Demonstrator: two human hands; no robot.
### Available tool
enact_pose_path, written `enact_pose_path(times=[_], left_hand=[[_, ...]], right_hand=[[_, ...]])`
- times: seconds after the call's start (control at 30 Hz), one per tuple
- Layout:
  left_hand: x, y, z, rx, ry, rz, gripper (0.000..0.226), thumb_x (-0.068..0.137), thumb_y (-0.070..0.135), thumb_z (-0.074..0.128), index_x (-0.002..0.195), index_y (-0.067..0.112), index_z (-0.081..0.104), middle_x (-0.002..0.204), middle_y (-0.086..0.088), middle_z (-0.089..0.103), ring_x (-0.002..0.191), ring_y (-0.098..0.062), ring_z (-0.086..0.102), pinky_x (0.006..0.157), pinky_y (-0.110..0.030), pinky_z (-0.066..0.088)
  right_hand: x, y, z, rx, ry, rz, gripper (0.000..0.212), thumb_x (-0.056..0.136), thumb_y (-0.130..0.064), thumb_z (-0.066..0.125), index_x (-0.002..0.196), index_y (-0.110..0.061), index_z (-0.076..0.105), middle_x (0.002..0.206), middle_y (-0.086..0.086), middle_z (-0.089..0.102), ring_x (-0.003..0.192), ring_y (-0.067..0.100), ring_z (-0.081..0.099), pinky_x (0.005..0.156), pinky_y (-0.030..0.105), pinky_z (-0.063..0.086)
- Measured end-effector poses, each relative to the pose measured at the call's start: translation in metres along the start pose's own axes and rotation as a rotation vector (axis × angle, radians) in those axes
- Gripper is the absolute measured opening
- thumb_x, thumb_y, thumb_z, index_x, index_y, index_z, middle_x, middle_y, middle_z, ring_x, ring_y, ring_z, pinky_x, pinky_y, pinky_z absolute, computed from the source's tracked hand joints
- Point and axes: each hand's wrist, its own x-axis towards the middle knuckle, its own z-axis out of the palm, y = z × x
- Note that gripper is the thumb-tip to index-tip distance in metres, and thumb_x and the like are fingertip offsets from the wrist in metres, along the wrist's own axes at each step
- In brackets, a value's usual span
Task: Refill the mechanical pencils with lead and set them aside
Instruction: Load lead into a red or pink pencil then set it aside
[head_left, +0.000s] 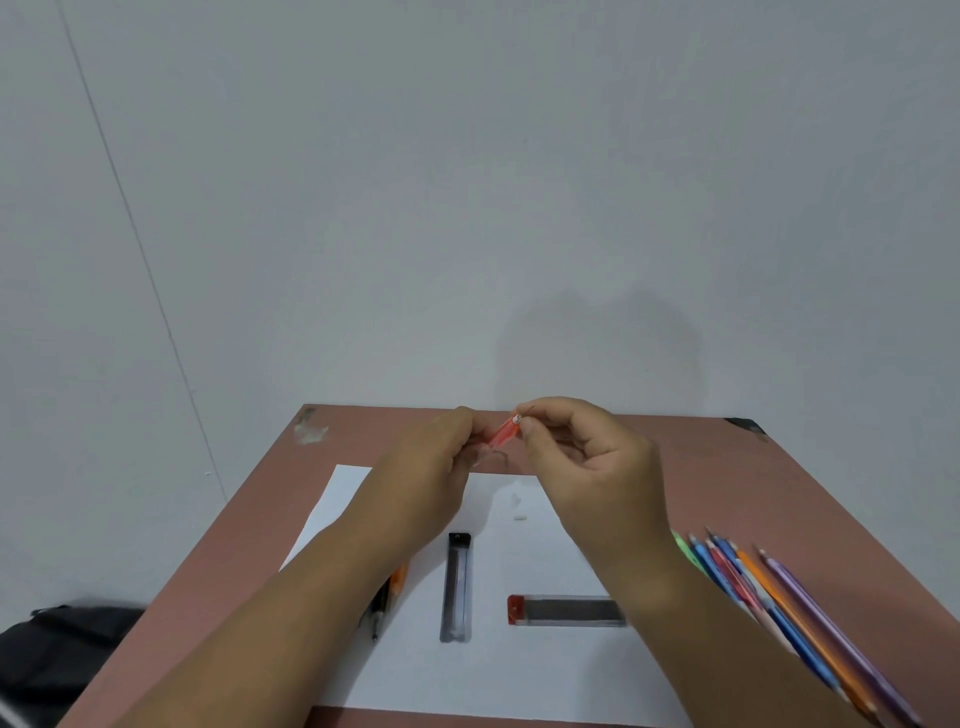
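Red translucent plastic mechanical pencil (503, 434) held above the surface between both hands, lead going in.
Left hand (436, 462) grips the barrel with curled fingers; right hand (587, 457) pinches a thin dark lead (529, 410) at its open end. Lead looks brittle, so a light pinch near the tip suits. Below, white paper (519, 670) on a reddish-brown surface (779, 493), two lead cases (457, 587), coloured pencils (779, 587), plain grey wall (467, 182).
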Motion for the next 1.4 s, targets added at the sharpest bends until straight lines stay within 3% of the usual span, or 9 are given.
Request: enact_pose_path(times=[0.27, 0.37, 0.43, 0.5, 0.6, 0.8, 0.97, 1.27, 1.4], left_hand=[[0.001, 0.007, -0.002, -0.03, -0.012, -0.024, 0.018, 0.1, 0.013, 0.056, 0.11, 0.024, 0.067, 0.096, 0.016, 0.067, 0.092, -0.005, 0.062, 0.082, -0.039, 0.055], [0.0, 0.01, -0.003, -0.034, -0.006, -0.041, 0.018, 0.101, 0.013, 0.055, 0.105, 0.029, 0.064, 0.088, 0.029, 0.064, 0.09, 0.003, 0.061, 0.08, -0.026, 0.052], [-0.001, 0.01, -0.004, -0.045, -0.001, -0.07, 0.019, 0.102, 0.016, 0.055, 0.101, 0.034, 0.06, 0.085, 0.031, 0.064, 0.089, 0.006, 0.06, 0.077, -0.02, 0.049], [0.0, 0.007, -0.003, -0.053, 0.028, -0.099, 0.016, 0.101, 0.019, 0.057, 0.1, 0.034, 0.06, 0.085, 0.022, 0.064, 0.086, 0.0, 0.06, 0.074, -0.026, 0.05], [0.002, 0.003, -0.003, -0.052, 0.061, -0.126, 0.019, 0.1, 0.022, 0.06, 0.096, 0.04, 0.054, 0.084, 0.02, 0.061, 0.082, -0.002, 0.059, 0.07, -0.025, 0.046], [0.004, 0.002, -0.003, 0.0, 0.097, -0.158, 0.017, 0.102, 0.02, 0.055, 0.095, 0.035, 0.052, 0.082, 0.015, 0.058, 0.078, -0.007, 0.056, 0.067, -0.029, 0.047], [0.003, -0.001, -0.002, 0.028, 0.12, -0.162, 0.018, 0.104, 0.017, 0.049, 0.097, 0.034, 0.052, 0.09, 0.016, 0.06, 0.084, -0.007, 0.058, 0.075, -0.038, 0.055], [0.004, -0.005, -0.002, 0.043, 0.183, -0.11, 0.021, 0.103, 0.01, 0.049, 0.1, 0.028, 0.058, 0.09, 0.014, 0.056, 0.085, -0.004, 0.052, 0.07, -0.028, 0.048], [0.003, -0.008, -0.001, 0.041, 0.205, -0.076, 0.024, 0.1, 0.003, 0.05, 0.102, 0.024, 0.061, 0.092, 0.012, 0.057, 0.089, -0.004, 0.052, 0.072, -0.021, 0.045]], right_hand=[[0.001, 0.003, 0.0, -0.037, 0.004, 0.031, 0.014, 0.09, -0.004, 0.073, 0.1, -0.013, 0.079, 0.088, -0.013, 0.076, 0.086, 0.002, 0.073, 0.078, 0.015, 0.056], [0.002, 0.003, -0.001, -0.081, 0.001, 0.042, 0.015, 0.092, -0.006, 0.071, 0.102, -0.015, 0.079, 0.09, -0.015, 0.076, 0.088, 0.0, 0.072, 0.077, 0.012, 0.054], [0.004, 0.004, -0.003, -0.128, -0.007, 0.118, 0.014, 0.094, -0.013, 0.07, 0.103, -0.021, 0.078, 0.091, -0.018, 0.074, 0.089, -0.003, 0.069, 0.075, 0.009, 0.053], [0.007, 0.008, -0.006, -0.224, -0.035, 0.246, 0.013, 0.094, -0.022, 0.068, 0.1, -0.031, 0.076, 0.088, -0.021, 0.072, 0.087, -0.005, 0.066, 0.071, 0.011, 0.052], [0.011, 0.016, -0.01, -0.451, -0.158, 0.377, 0.013, 0.094, -0.025, 0.063, 0.094, -0.033, 0.073, 0.086, -0.02, 0.069, 0.083, -0.001, 0.065, 0.073, 0.023, 0.055], [0.01, 0.017, -0.013, -0.666, -0.55, 0.503, 0.017, 0.089, -0.021, 0.059, 0.081, -0.028, 0.072, 0.089, -0.013, 0.07, 0.082, 0.01, 0.066, 0.075, 0.031, 0.059], [0.007, 0.011, -0.01, -0.679, -0.653, 0.519, 0.019, 0.085, -0.023, 0.056, 0.086, -0.03, 0.073, 0.095, -0.015, 0.07, 0.085, 0.008, 0.065, 0.082, 0.035, 0.059], [0.005, 0.013, -0.008, -0.718, -0.637, 0.419, 0.017, 0.088, -0.025, 0.057, 0.075, -0.023, 0.068, 0.077, -0.009, 0.068, 0.071, 0.012, 0.065, 0.069, 0.035, 0.059], [0.007, 0.006, -0.006, -0.518, -0.322, 0.31, 0.013, 0.087, -0.027, 0.066, 0.075, -0.029, 0.067, 0.073, -0.016, 0.066, 0.07, 0.003, 0.063, 0.063, 0.025, 0.055]])
